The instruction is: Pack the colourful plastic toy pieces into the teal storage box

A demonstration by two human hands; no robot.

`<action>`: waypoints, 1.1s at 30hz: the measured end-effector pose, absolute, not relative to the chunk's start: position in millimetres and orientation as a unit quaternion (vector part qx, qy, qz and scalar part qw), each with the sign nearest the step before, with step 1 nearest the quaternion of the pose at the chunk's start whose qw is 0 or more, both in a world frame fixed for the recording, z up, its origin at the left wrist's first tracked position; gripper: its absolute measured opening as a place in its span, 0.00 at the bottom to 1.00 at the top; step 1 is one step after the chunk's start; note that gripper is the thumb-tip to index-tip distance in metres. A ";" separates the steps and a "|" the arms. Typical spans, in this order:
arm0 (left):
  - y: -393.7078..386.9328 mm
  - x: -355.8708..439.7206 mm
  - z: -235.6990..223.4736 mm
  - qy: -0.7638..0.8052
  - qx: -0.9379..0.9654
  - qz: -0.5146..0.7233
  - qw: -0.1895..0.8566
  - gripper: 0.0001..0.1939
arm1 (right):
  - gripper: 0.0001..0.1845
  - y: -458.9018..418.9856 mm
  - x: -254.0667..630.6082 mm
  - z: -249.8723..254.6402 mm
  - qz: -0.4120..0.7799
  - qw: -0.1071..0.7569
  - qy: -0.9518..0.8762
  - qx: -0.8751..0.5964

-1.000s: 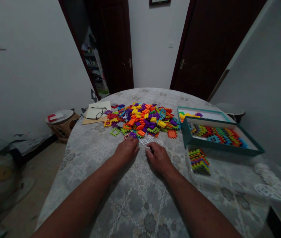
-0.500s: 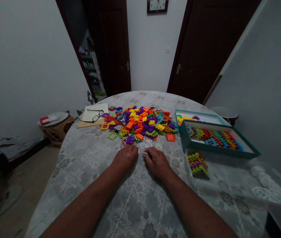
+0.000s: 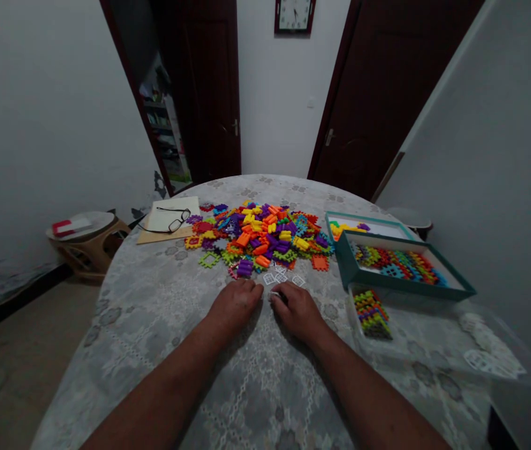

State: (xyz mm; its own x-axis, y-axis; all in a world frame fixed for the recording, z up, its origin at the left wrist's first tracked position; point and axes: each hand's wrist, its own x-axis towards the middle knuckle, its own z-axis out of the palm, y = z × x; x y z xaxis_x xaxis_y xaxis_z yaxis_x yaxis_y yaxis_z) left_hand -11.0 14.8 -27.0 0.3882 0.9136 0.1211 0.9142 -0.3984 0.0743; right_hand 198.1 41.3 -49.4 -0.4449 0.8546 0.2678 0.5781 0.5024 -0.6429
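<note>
pinching a small white piece [image 3: 274, 294], the right hand [image 3: 294, 307] rests near the left [image 3: 237, 304], its fingers curled, grip unclear, before a colorful pile [image 3: 265, 234] on the table [image 3: 152, 350].

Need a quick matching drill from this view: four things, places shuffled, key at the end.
1. Eyeglasses
2. Clock
3. Deep teal box
4. Loose white pieces

a. Right of the colourful pile, holding rows of coloured pieces
b. Between the pile and the right hand
c. On a pale sheet, left of the pile
d. On the wall

Pairs: 1-c, 2-d, 3-a, 4-b
</note>
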 end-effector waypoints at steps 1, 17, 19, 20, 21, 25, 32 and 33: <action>14.9 -10.4 -26.2 -0.548 -0.834 -0.066 0.003 0.12 | 0.06 41.4 197.9 -49.2 0.235 0.291 -0.817 -0.438; 19.9 -22.2 -31.1 -0.582 -0.747 -0.268 -0.173 0.09 | 0.05 38.5 197.5 -51.3 0.278 0.353 -0.793 -0.412; 19.1 -21.4 -29.7 -0.572 -0.741 -0.280 -0.214 0.07 | 0.03 39.6 196.2 -53.0 0.275 0.364 -0.794 -0.402; 18.7 -20.9 -29.1 -0.566 -0.742 -0.277 -0.227 0.07 | 0.02 40.4 195.6 -53.6 0.272 0.367 -0.795 -0.399; 18.2 -20.2 -28.7 -0.562 -0.745 -0.272 -0.235 0.06 | 0.02 41.3 195.1 -54.1 0.269 0.369 -0.796 -0.398; 16.8 -18.4 -27.5 -0.542 -0.765 -0.253 -0.240 0.06 | 0.04 44.1 194.6 -54.8 0.260 0.375 -0.799 -0.392; 19.7 -19.9 -29.5 -0.505 -0.798 -0.238 -0.227 0.10 | 0.08 44.1 197.6 -53.1 0.256 0.358 -0.817 -0.372; 20.6 -20.2 -30.7 -0.506 -0.798 -0.240 -0.223 0.11 | 0.10 45.3 199.3 -52.7 0.252 0.359 -0.820 -0.368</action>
State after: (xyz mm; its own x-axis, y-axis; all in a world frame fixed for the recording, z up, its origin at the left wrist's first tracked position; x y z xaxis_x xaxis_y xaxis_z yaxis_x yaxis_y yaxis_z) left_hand -20.2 20.6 -30.7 0.3733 0.9143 0.1573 0.7009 -0.3890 0.5979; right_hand 199.3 45.3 -52.7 -0.4719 0.7842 0.4029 0.4232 0.6023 -0.6768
